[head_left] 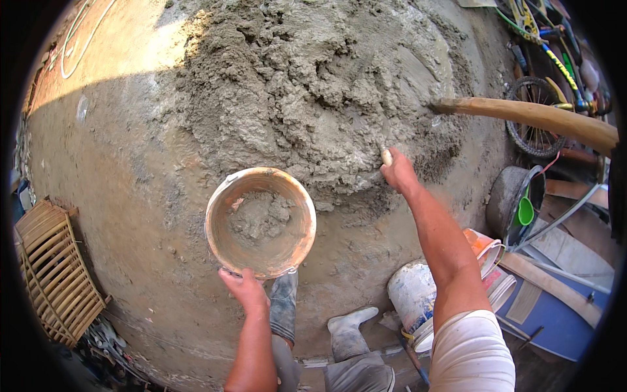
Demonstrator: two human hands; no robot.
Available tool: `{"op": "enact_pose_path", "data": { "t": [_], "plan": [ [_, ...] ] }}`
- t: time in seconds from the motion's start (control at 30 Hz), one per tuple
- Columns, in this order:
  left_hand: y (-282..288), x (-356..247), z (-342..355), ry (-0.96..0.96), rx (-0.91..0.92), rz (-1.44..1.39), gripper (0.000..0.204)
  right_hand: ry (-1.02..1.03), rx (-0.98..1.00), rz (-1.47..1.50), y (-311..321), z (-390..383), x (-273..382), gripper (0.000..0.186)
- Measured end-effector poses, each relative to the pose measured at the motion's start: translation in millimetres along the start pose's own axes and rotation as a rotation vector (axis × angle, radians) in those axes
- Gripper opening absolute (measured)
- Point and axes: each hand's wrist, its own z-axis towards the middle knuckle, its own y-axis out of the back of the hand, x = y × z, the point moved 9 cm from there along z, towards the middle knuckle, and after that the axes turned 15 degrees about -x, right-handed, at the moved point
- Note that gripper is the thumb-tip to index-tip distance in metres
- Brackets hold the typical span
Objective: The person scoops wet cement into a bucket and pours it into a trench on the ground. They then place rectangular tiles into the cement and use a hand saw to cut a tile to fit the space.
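My left hand [247, 287] grips the near rim of a round, mortar-smeared bucket [302, 219], fingers hooked at its edge. A lump of wet grey mortar [261, 217] lies in the bucket's bottom. Ahead of it spreads a large heap of wet mortar [294, 98] on the ground. My right hand [399, 172] is closed round the short pale handle of a trowel [387, 157] at the heap's near right side. The trowel's blade is sunk in the mortar and hidden.
A thick wooden pole [522, 112] reaches into the heap from the right. Paint-stained buckets [413, 294], a black tub [499, 202] with a green scoop [525, 210], and a bicycle wheel [535, 117] stand right. A slatted bamboo rack [55, 261] lies left. My boots [346, 333] are below.
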Motion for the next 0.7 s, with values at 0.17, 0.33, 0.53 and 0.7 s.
{"op": "enact_pose_path", "data": {
  "t": [0.17, 0.33, 0.53, 0.7],
  "plan": [
    [12.0, 16.3, 24.8, -0.112, -0.004, -0.013, 0.051, -0.326, 0.227, 0.468, -31.0, -42.7, 23.1, 0.039],
    [2.1, 1.2, 10.7, -0.057, 0.011, 0.05, 0.05, -0.304, 0.235, 0.645, -39.5, -25.0, 52.8, 0.029],
    [-1.5, -7.7, 8.5, -0.088, 0.024, -0.006, 0.047, -0.18, 0.284, 0.794, -23.1, -44.5, 100.7, 0.029],
    [0.9, -7.2, 10.8, -0.148, 0.002, -0.021, 0.048, 0.188, 0.053, 0.498, 20.0, -105.6, 114.1, 0.044]
  ]
}}
